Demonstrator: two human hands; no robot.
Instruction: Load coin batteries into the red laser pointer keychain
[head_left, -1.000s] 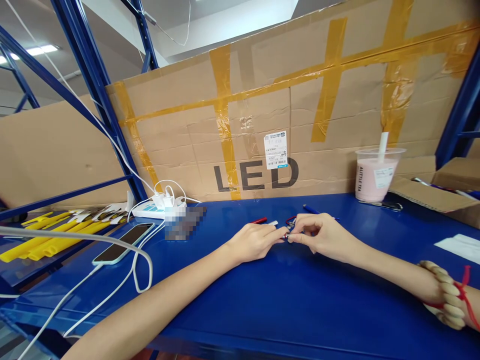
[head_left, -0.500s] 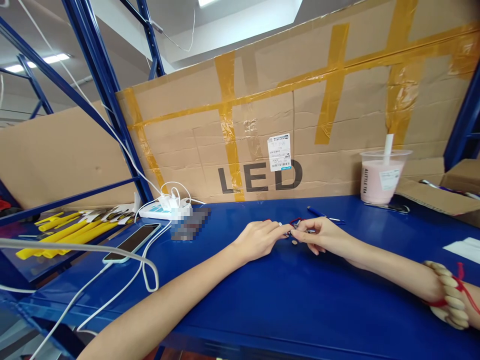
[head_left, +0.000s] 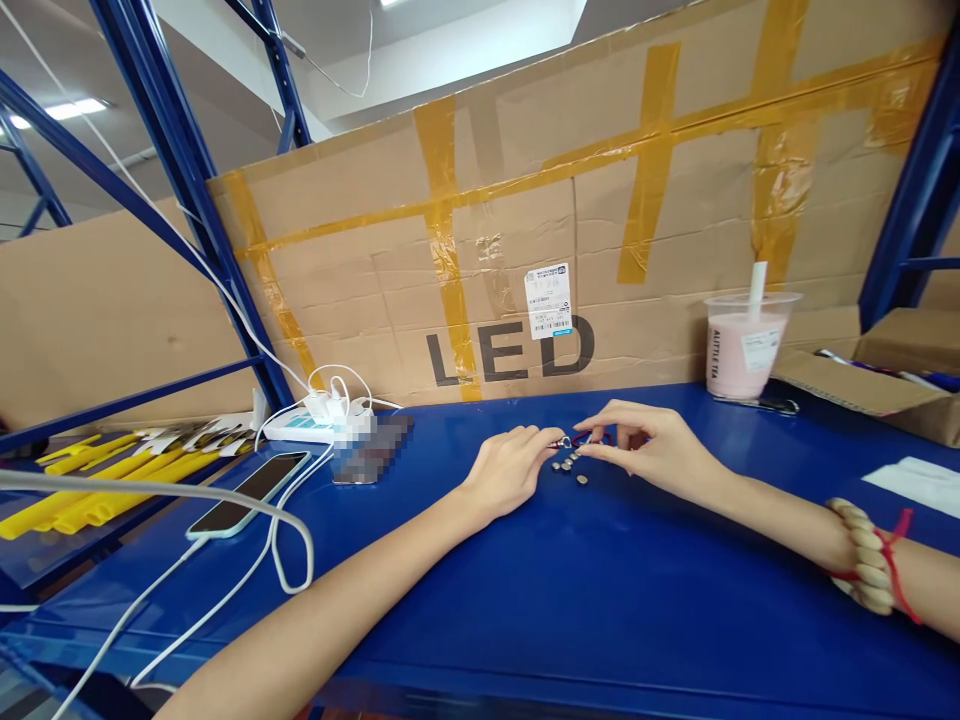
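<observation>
Several small round metal discs (head_left: 568, 466) lie on the blue shelf top (head_left: 600, 590) between my hands. My left hand (head_left: 510, 468) rests palm down beside them, fingertips touching a small red and silver item (head_left: 564, 441). My right hand (head_left: 646, 447) pinches the other end of that same item between thumb and forefinger. A beaded bracelet with a red cord (head_left: 862, 557) sits on my right wrist. What the small item is cannot be made out.
A taped cardboard sheet marked LED (head_left: 525, 260) stands behind. A pink drink cup with a straw (head_left: 742, 343) and an open carton (head_left: 870, 375) are at the right. A phone (head_left: 247, 493), white cables (head_left: 225, 540), a power strip (head_left: 315, 420) and yellow tubes (head_left: 90, 480) are at the left.
My hands shifted slightly apart and back; small discs that were under my fingers now lie exposed on the shelf between them. The camera view moved a little.
</observation>
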